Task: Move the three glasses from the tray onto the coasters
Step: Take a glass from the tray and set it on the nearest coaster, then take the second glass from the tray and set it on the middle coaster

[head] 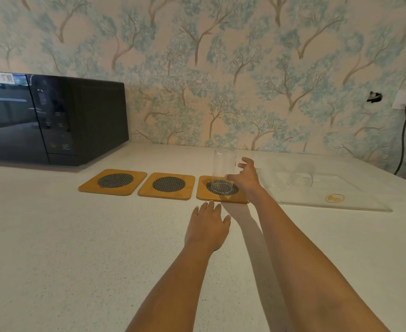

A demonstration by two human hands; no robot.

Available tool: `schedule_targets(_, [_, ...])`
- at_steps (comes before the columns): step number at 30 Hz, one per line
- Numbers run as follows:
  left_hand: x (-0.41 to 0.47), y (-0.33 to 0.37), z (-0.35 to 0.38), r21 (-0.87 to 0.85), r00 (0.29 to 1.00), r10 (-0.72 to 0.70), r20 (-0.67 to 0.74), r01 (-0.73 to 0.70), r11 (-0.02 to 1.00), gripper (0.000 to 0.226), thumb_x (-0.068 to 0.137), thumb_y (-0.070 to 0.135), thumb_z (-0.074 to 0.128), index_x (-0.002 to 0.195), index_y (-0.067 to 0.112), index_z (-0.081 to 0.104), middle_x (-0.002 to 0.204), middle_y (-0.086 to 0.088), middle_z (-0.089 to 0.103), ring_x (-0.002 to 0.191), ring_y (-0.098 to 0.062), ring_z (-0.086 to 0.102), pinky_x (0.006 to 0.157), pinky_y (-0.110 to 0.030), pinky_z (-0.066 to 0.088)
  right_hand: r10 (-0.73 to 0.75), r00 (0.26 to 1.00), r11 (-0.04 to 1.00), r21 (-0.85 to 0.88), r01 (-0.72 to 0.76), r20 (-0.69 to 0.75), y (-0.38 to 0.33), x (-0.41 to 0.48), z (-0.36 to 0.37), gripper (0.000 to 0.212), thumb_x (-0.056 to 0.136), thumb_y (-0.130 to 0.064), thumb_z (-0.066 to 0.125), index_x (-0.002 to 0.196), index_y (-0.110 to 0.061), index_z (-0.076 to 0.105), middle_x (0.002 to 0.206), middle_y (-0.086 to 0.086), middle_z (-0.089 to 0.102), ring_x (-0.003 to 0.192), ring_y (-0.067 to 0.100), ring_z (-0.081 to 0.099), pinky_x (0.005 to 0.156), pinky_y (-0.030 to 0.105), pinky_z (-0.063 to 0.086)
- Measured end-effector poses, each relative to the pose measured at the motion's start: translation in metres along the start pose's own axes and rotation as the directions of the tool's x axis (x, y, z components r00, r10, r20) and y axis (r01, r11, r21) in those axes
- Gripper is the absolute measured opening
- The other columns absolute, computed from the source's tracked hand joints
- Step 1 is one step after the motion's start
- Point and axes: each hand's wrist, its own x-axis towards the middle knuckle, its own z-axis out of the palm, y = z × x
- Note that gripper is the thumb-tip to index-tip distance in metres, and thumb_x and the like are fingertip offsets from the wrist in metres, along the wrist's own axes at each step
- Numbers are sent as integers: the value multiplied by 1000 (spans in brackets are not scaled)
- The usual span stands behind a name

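A pale, finely speckled bench (77, 236) with a smooth stone-like surface carries three square coasters in a row, each of honey-coloured wood with rounded corners and a round dark mesh disc set in its middle. The left coaster (113, 181) and the middle coaster (166, 186) are bare. On the right coaster (222, 189) stands a tall, straight-sided clear glass (223, 171), upright, its base on the mesh disc.

The right hand (245, 178) is just beside the glass on its right side, its fingers (246, 161) spread wide and curved around the glass's side without closing on it; whether the thumb touches the glass I cannot tell. The left hand (208, 224) lies flat, palm down on the bench, with its fingers (211, 204) loosely spread and empty, their tips just short of the right coaster's near edge.

To the right lies a flat, clear, rectangular tray (336, 207) with a round amber sticker near its front edge. Two more clear glasses (301, 174) stand close together on it, faint against the pale surface.

A glossy black microwave (53, 121) sits at the back left, against wallpaper (221, 68) printed with blue-green trees.
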Motion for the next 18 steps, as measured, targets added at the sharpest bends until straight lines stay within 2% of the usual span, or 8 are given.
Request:
schedule_targets(2, [0, 1, -1, 2, 1000, 0, 5, 0, 1000, 57, 101, 46, 21, 151, 18, 20, 162, -5, 14, 150, -23, 10, 122, -41, 7, -3, 1000, 1000, 29, 3, -27, 1, -8, -13, 72, 79, 4, 70, 141, -10, 35, 138, 14, 48, 126, 29, 47, 88, 29, 43])
schedule_targets(4, [-1, 1, -1, 3, 1000, 0, 4, 0, 1000, 57, 101, 46, 22, 151, 18, 22, 161, -5, 15, 150, -23, 11, 122, -41, 7, -15, 998, 1000, 23, 17, -64, 3, -16, -26, 60, 82, 6, 66, 135, -9, 44, 132, 14, 53, 116, 27, 52, 81, 26, 40])
schedule_targets(6, [-2, 1, -2, -6, 1000, 8, -7, -8, 1000, 57, 101, 45, 23, 150, 17, 24, 161, -6, 17, 150, -24, 13, 122, -41, 9, -40, 993, 999, -14, 38, -112, 6, -24, -40, 48, 83, 2, 66, 128, -9, 52, 128, 14, 58, 107, 25, 55, 83, 26, 42])
schedule_targets(8, [-4, 1, -2, -14, 999, 24, -28, -24, 1000, 55, 102, 42, 24, 149, 14, 27, 160, -7, 21, 149, -23, 16, 122, -39, 10, -65, 984, 997, -50, 58, -166, 8, -32, -52, 40, 85, -4, 66, 123, -8, 56, 124, 13, 61, 110, 28, 59, 89, 29, 44])
schedule_targets(10, [-7, 3, -3, -6, 998, 46, -47, -46, 999, 52, 103, 39, 25, 148, 13, 29, 159, -7, 23, 148, -23, 18, 122, -38, 12, -83, 970, 996, -59, 72, -226, 10, -39, -64, 34, 86, -9, 66, 120, -7, 59, 121, 13, 64, 110, 28, 60, 88, 28, 44])
schedule_targets(15, [-10, 8, 0, 83, 989, 94, -116, -85, 993, 47, 104, 31, 25, 146, 12, 34, 159, -9, 23, 149, -23, 16, 123, -38, 10, -108, 940, 992, -100, 80, -322, 16, -50, -95, 29, 88, -14, 64, 116, -7, 62, 117, 13, 66, 106, 27, 61, 86, 27, 43])
schedule_targets(18, [-9, 21, 4, 66, 988, 105, -110, -98, 993, 47, 104, 29, 24, 147, 12, 31, 160, -9, 20, 149, -23, 14, 123, -38, 9, -104, 927, 989, -132, 60, -360, 21, -49, -117, 28, 89, -14, 63, 116, -7, 62, 117, 12, 66, 104, 26, 60, 84, 27, 42])
